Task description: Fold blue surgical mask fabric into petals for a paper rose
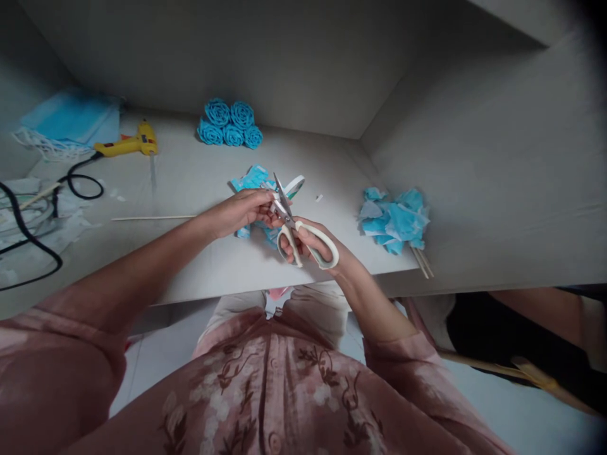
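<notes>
Grey walls (294,63) are enclosing a pale counter (190,170) on which the work is lying. Just above its front half, the scissors (287,216) are sitting in the right hand (310,239), whose fingers are gripping the handles, the thumb passing through the larger loop. Their blades are standing apart, next to the left fingertips. The left hand (249,207) is pinching a small white piece (276,196) beside the blades; whether they are touching it is hard to tell. The scissors are pointing away from the body and leftward, their long axis slanting from the handles at lower right to the tips at upper left.

A white ring (298,183) is showing just right of the blades, and crumpled blue pieces (253,177) are lying around the left hand, which is partly covering them. A thin stick (154,218) is running leftward from behind the left wrist. Farther back, five blue rolls (231,124) are stacking in two rows. Blue flowers (396,218) on sticks are lying to the right; a yellow glue gun (130,144) and blue masks (71,120) are resting at left.
</notes>
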The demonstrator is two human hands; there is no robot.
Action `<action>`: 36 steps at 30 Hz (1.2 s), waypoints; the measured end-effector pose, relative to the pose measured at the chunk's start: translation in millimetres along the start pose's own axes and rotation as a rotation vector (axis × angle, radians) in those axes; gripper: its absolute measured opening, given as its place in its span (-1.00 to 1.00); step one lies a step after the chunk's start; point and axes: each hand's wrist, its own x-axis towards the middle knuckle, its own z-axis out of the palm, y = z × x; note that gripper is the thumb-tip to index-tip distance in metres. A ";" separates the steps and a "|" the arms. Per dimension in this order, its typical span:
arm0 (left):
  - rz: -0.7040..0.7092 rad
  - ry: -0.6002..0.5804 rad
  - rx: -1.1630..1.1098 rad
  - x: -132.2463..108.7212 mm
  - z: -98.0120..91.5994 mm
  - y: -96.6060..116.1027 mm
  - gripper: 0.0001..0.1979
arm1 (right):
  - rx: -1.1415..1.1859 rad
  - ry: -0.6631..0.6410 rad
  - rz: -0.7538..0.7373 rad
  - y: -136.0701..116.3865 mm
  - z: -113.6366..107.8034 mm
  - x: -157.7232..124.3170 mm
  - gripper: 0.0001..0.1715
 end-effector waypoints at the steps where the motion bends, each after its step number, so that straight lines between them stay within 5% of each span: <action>1: -0.006 -0.022 0.007 -0.2 -0.1 -0.4 -0.64 | -0.002 0.000 0.001 -0.2 0.1 0.9 -0.31; 21: 0.005 -0.095 0.084 -5.5 2.0 12.2 -0.64 | 0.058 0.014 -0.064 -4.1 -5.5 4.9 -0.21; 29: 0.103 0.132 0.267 -3.9 1.8 12.2 -0.70 | 0.099 -0.014 -0.058 -3.4 0.1 7.0 -0.18; 36: 0.083 0.318 0.286 -0.6 1.6 14.6 -0.80 | -0.225 -0.054 0.005 8.9 22.0 8.7 -0.32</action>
